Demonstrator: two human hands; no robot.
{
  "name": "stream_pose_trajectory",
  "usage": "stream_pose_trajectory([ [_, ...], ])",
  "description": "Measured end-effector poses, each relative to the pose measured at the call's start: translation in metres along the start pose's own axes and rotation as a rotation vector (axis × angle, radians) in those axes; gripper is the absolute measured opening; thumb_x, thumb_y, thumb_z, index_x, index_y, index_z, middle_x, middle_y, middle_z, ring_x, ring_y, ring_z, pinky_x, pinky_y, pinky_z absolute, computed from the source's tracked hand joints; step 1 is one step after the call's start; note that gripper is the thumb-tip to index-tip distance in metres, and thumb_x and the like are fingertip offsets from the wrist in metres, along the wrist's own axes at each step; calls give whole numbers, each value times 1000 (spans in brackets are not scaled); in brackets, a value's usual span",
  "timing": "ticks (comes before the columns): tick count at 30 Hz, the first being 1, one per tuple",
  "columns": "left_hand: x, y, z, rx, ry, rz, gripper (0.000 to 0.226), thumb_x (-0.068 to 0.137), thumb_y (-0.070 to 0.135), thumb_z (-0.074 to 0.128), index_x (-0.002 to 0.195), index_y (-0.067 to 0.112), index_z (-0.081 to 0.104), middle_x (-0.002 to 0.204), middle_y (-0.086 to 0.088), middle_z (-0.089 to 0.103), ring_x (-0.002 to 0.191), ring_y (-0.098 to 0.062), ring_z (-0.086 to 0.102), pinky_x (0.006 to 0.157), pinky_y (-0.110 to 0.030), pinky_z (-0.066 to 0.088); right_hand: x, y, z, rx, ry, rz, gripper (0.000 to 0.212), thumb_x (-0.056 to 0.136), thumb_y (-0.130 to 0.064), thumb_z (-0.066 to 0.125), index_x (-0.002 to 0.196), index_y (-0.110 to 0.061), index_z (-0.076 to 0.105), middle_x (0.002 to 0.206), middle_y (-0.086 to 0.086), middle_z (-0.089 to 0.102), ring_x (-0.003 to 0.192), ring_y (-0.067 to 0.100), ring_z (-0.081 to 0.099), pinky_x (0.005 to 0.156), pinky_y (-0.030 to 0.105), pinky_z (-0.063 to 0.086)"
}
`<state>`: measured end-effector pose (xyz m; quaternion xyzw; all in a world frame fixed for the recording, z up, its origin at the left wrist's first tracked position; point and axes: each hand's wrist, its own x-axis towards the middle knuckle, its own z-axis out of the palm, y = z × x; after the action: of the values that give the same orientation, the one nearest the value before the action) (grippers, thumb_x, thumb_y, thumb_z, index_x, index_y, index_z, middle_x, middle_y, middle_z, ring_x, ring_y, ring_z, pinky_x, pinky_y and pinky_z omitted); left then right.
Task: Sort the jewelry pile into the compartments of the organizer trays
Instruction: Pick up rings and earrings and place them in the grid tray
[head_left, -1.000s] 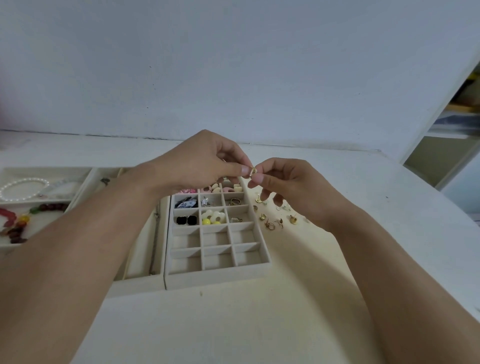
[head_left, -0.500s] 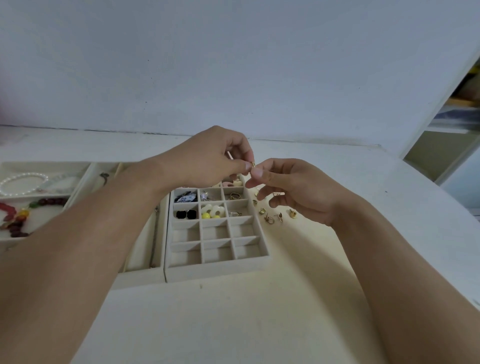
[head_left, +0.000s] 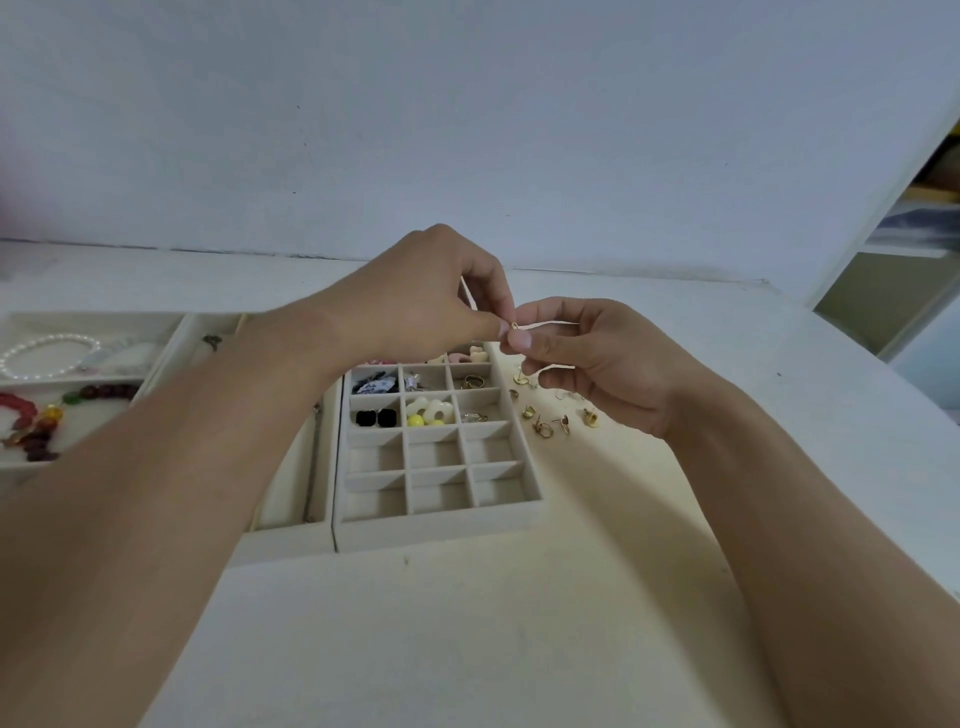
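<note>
Cream and matte, the worktop (head_left: 467, 639) fills the near part of the view, with both bare forearms reaching forward over it. Next comes the beige velvet-lined gridded organizer tray (head_left: 436, 525), whose two nearest rows of small square compartments hold nothing. In the row beyond lie a pair of black square studs (head_left: 375, 418), yellow and white flower-shaped earrings (head_left: 429, 411) and a small pale metal piece; the next row holds a dark item with white print too small to read (head_left: 375, 385), a silvery piece and gold rings (head_left: 471, 382). No brand or legible writing shows anywhere. Just right of this tray, loose gold earrings (head_left: 550, 421) lie scattered on the worktop. To the left sits a long narrow tray, and beyond it a wider tray (head_left: 93, 317) with a white pearl bracelet (head_left: 49, 353) and a red and dark beaded bracelet (head_left: 31, 421). Above the far rows of the gridded tray, the left hand (head_left: 415, 306) and right hand (head_left: 587, 358) meet, thumb and forefinger of each pressed together on one tiny gold earring (head_left: 515, 326) held between them in the air. Behind stands a plain pale wall.
</note>
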<state>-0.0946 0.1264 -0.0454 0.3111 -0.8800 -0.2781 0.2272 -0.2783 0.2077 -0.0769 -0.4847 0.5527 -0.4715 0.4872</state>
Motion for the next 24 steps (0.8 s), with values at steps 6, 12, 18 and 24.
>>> stream_pose_trajectory([
  [6,0,-4,2,66,-27,-17,8,80,23,81,78,30,77,69,14,69,57,4,58,56,-16,42,-1,4,-1,-146,1,-2,19,68,-24,83,83,-15,77,92,12,76,76,16,67,69,21,54],
  [12,2,-9,1,62,-71,-44,8,80,22,82,78,28,77,65,16,69,54,0,57,52,-14,46,-2,5,1,-351,27,-24,19,75,-25,86,84,-11,77,82,12,76,69,15,66,67,30,49],
  [18,2,-17,11,248,-200,-176,4,81,25,81,78,28,78,52,17,57,50,1,52,50,-17,36,-1,7,11,-770,82,-149,8,83,-20,82,78,-24,77,62,-9,68,51,15,52,43,21,41],
  [24,1,-14,21,319,-265,-223,8,82,23,78,86,28,81,60,16,59,59,-2,54,56,-21,42,0,7,19,-1014,57,-189,8,90,-22,72,88,-25,78,67,-6,68,53,6,58,53,15,41],
])
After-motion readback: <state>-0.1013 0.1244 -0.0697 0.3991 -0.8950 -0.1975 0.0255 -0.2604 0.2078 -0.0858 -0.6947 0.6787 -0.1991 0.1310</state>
